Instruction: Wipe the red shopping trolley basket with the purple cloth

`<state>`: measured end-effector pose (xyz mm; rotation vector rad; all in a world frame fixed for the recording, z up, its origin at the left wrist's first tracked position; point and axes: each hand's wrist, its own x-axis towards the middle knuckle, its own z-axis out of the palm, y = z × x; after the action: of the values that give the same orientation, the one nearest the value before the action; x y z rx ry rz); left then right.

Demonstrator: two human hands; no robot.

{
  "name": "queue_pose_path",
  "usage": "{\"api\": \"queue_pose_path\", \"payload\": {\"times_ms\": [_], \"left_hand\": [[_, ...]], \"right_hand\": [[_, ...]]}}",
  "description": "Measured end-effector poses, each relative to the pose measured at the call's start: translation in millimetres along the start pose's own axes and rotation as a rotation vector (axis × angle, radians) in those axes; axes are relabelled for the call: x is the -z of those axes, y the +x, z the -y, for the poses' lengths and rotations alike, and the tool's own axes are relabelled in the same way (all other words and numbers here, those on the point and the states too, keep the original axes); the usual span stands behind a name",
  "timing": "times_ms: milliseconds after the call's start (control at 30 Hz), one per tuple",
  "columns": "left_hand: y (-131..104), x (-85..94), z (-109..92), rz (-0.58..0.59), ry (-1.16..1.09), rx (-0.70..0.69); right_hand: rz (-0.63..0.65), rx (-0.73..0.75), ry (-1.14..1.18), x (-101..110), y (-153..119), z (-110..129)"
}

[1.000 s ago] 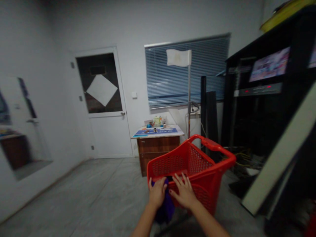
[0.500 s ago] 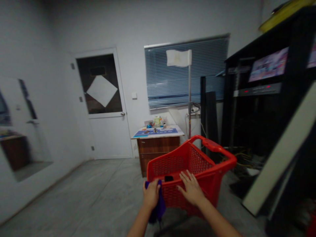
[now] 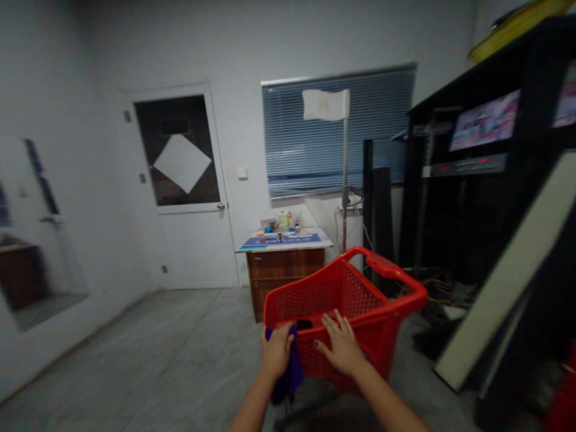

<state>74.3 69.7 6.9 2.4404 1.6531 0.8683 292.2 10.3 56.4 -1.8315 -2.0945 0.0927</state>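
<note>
A red plastic shopping cart (image 3: 373, 336) with perforated walls stands before me, its handle pointing to the right. My left hand (image 3: 276, 351) is closed on a purple cloth (image 3: 291, 375) at the cart's near left corner; the cloth hangs down the outside. Against the near wall, at the rim, lies my right hand (image 3: 344, 345), fingers spread and nothing in its grasp. Inside the basket there is a small dark object (image 3: 304, 324), partly hidden by the near rim; its kind I cannot make out.
Behind the cart is a wooden cabinet (image 3: 288, 264) with small items on top. A pole with a white flag (image 3: 324, 105) rises beside it. Pale and dark boards (image 3: 499, 288) lean at the right by a black rack. A white door (image 3: 193, 249) is at the back left.
My left hand with the cloth has barely moved against the cart. My right hand has shifted slightly left along the rim, and the whole view has turned a little.
</note>
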Motion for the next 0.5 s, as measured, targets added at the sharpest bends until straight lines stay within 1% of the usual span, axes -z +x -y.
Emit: {"api": "queue_pose_path", "payload": {"times_ms": [200,267,333,400,500], "left_hand": [[-8,2.7,10,-0.037,-0.001,-0.01],[-10,3.9,10,-0.047,0.008,0.022],[-9,5.2,4,-0.053,0.022,0.073],[-7,5.8,-8,-0.048,0.032,0.087],[-2,5.5,-25,-0.023,0.028,-0.014]], "right_hand": [[0.0,0.01,0.016,-4,-4,8],[0.003,0.015,0.022,-7,-5,11],[0.006,0.017,0.03,-8,-5,15],[0.009,0.022,0.037,-9,-4,20],[0.007,0.028,0.038,-10,-3,26]]}}
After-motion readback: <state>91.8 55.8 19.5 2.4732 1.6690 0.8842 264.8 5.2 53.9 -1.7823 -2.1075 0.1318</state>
